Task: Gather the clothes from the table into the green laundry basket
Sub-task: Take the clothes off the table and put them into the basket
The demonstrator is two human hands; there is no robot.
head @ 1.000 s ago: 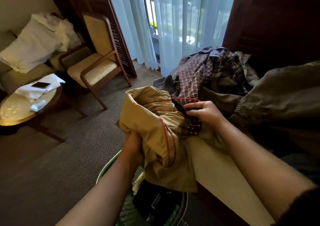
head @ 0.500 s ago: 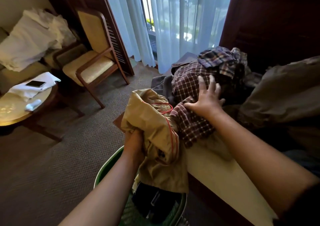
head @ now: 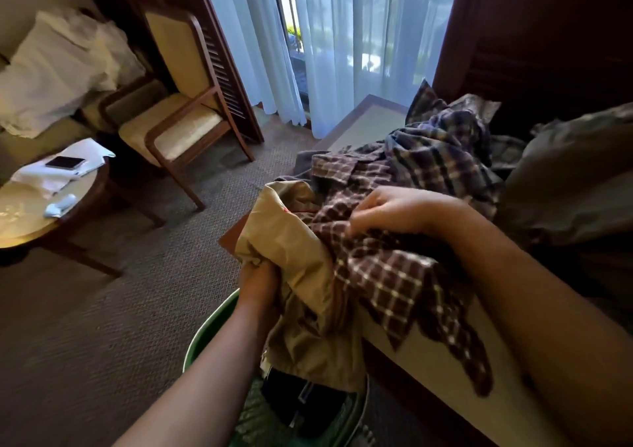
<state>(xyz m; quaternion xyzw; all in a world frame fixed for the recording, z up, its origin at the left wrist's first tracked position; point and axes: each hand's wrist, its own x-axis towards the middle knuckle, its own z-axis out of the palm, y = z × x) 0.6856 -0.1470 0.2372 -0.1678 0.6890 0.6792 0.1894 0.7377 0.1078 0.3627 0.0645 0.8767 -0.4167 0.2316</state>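
Head view: left hand (head: pixel 257 284) is gripping crumpled tan garment (head: pixel 301 258), right hand (head: pixel 394 210) is clutching maroon checked shirt (head: pixel 394 275); green laundry basket (head: pixel 205 331) is holding dark clothes (head: pixel 301 405)

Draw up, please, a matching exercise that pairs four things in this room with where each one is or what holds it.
Things:
1. tan garment
2. brown checked shirt
3. phone
4. green laundry basket

Places:
A. lying on the white cloth on the round side table
B. low down, under the hanging tan garment
C. gripped by the right hand
D. gripped by the left hand

Pairs: 1-D, 2-C, 3-A, 4-B.
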